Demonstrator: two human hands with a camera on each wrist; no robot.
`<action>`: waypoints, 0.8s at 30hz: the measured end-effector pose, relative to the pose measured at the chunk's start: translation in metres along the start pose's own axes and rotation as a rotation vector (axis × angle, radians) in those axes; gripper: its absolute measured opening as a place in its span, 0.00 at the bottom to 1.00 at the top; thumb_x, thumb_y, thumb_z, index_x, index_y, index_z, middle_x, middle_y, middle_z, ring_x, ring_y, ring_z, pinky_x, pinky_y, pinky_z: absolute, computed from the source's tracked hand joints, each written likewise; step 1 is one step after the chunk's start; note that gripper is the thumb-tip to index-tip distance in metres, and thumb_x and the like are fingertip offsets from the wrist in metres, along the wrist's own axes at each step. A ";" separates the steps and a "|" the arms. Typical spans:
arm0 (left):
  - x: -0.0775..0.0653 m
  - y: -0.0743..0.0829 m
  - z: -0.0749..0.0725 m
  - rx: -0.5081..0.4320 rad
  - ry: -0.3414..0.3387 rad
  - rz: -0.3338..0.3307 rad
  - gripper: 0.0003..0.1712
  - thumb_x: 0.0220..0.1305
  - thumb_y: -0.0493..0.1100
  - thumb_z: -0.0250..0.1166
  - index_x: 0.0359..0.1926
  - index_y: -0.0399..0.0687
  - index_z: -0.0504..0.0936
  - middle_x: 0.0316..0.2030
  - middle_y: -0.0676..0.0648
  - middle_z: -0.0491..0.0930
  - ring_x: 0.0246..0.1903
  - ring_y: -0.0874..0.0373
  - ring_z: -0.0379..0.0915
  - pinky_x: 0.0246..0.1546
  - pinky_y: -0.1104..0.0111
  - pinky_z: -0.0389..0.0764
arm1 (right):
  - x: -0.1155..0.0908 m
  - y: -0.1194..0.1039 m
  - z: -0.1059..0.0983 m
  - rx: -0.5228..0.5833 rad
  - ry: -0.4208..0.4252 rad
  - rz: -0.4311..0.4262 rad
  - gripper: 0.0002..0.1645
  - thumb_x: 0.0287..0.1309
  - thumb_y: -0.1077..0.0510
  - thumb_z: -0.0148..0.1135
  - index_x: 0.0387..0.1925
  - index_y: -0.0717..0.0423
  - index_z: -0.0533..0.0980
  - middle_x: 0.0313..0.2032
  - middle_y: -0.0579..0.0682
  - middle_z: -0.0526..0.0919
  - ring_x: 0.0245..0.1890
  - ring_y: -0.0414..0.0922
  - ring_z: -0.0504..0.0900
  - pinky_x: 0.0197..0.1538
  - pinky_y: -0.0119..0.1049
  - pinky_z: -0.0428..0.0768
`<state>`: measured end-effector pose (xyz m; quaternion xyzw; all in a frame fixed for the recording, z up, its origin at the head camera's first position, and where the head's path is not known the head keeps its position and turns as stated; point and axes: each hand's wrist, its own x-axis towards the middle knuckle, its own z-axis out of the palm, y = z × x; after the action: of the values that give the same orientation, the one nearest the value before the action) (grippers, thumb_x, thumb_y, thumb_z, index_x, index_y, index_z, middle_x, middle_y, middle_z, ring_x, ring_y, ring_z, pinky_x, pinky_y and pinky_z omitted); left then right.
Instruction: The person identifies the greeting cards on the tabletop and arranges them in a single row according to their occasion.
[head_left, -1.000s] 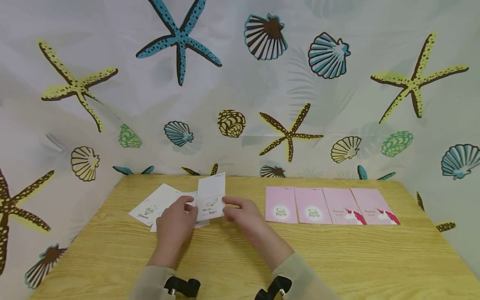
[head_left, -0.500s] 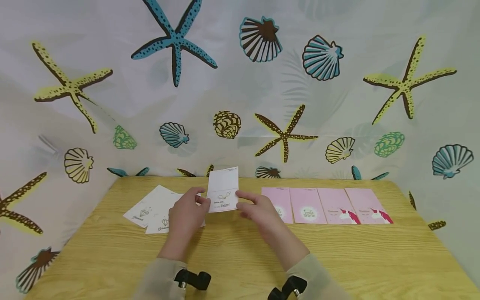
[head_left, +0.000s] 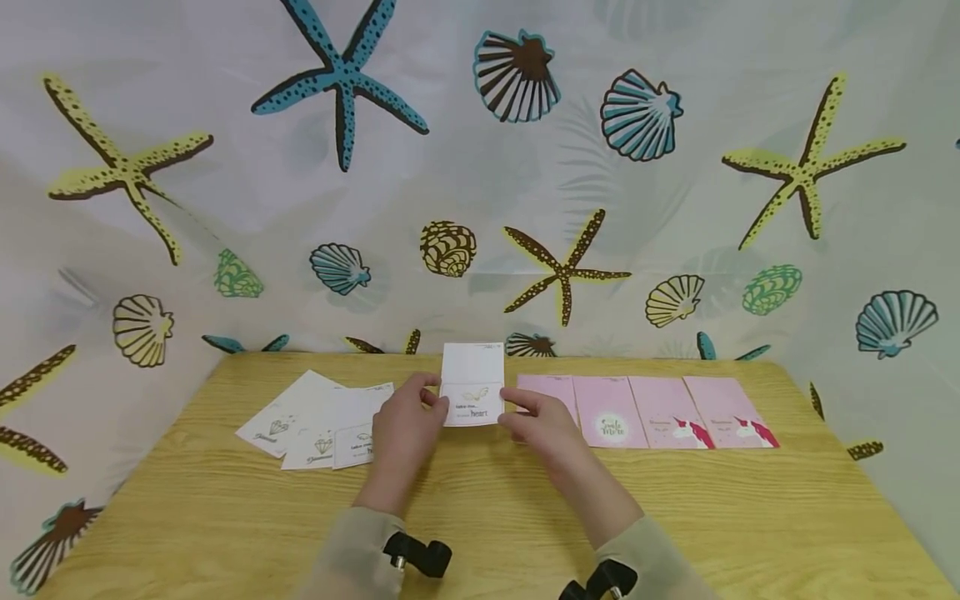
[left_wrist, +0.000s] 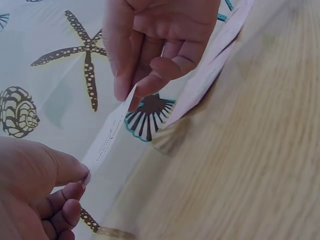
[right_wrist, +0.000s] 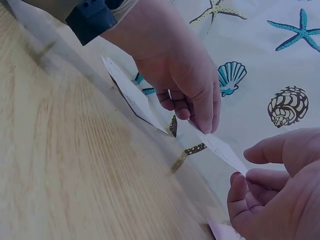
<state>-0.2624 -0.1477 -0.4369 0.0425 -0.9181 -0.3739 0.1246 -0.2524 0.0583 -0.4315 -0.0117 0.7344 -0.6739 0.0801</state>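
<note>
A small white card (head_left: pixel 472 392) printed with gold wings and the word "heart" is held up at the middle of the table's far side. My left hand (head_left: pixel 407 429) pinches its left edge. At the opposite edge, the fingertips of my right hand (head_left: pixel 546 423) pinch the card too. In the left wrist view the card (left_wrist: pixel 107 137) is seen nearly edge-on, stretched between the left hand (left_wrist: pixel 37 185) and the right hand (left_wrist: pixel 165 45). The right wrist view shows it raised over the table, with the right hand (right_wrist: pixel 282 185) at one end and the left hand (right_wrist: pixel 185 85) at the other.
Overlapping white cards (head_left: pixel 307 408) lie left of my left hand, one partly hidden by it. On the right, several pink cards (head_left: pixel 611 408) form a row, the nearest partly covered by my right hand. A patterned cloth (head_left: pixel 390 200) hangs behind the wooden table (head_left: pixel 480 517).
Both hands have carried the white card to the right, away from the white cards. It now faces the head camera more squarely. More of the white cards shows.
</note>
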 end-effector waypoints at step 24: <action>-0.003 -0.002 0.017 0.036 -0.024 -0.010 0.18 0.76 0.41 0.70 0.63 0.45 0.87 0.43 0.46 0.89 0.40 0.47 0.84 0.47 0.48 0.78 | -0.001 0.003 -0.004 -0.148 0.075 0.023 0.32 0.62 0.65 0.69 0.69 0.63 0.82 0.66 0.60 0.82 0.33 0.43 0.80 0.42 0.35 0.79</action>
<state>-0.2636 -0.1376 -0.4507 0.0446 -0.9259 -0.3583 0.1107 -0.2517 0.0626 -0.4340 0.0162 0.7847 -0.6168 0.0591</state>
